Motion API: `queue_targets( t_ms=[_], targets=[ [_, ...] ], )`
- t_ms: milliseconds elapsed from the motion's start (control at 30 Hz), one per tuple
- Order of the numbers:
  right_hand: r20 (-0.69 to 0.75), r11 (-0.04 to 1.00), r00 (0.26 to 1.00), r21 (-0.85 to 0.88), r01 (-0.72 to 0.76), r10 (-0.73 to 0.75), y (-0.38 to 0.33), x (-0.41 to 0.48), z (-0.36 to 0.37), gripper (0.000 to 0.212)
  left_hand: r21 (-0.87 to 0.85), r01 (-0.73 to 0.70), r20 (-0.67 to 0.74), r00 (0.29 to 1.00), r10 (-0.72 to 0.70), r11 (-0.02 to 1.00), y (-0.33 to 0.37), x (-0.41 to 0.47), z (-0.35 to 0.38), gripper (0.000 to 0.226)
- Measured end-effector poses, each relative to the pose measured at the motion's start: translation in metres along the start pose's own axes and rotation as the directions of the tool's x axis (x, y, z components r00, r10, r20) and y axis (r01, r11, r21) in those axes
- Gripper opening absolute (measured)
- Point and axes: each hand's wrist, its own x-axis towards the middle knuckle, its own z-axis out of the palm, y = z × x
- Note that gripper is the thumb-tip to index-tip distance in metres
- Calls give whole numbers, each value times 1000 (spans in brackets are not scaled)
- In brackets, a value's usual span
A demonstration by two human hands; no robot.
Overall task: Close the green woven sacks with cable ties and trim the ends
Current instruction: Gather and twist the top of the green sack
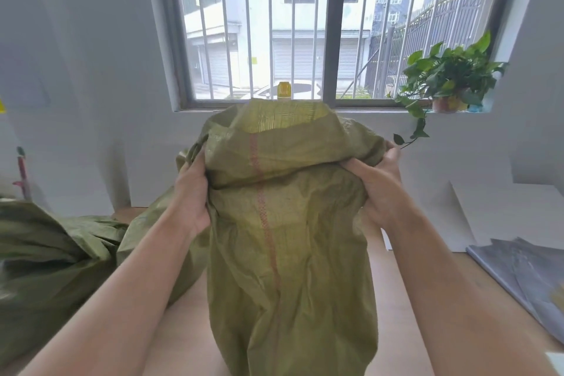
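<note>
A green woven sack [290,238] stands upright in the middle of the wooden bench [396,299], and its mouth is open at the top. A red stripe runs down the front of the sack. On the left of this sack, more green sacks [52,253] lie crumpled on the bench. On the right of the sack, some grey sheets [518,272] lie flat near the bench edge. Behind the sack is a barred window, and a potted plant [448,82] stands on its sill, to the right. The left hand [192,189] grips the left side of the sack neck, fingers curled into the fabric. The right hand [381,183] grips the right side (its fingers are closed on a bunch of fabric). A yellow bottle cap [284,90] shows just above the sack mouth.
</note>
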Motion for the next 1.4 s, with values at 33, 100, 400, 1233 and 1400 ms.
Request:
queue_targets(
  t_ms=[33,100,400,1233,1400],
  targets=[
    [15,1000,1000,-2,-8,8,2,-1,2,82,1,13,-27,1000,-13,1000,-1,0,2,39],
    [39,1000,999,-2,-17,17,5,-5,8,57,-12,39,-83,996,-40,999,-6,3,6,41],
    [-29,981,989,-125,-150,148,16,7,17,26,-60,24,142,990,-15,998,-17,-12,29,93],
    [-28,993,995,-56,-99,98,25,4,38,13,-124,44,133,991,-28,991,-29,-17,75,79],
    [-70,990,996,-125,-65,56,29,5,43,21,-21,-108,242,964,110,994,-45,-14,70,84]
  ],
)
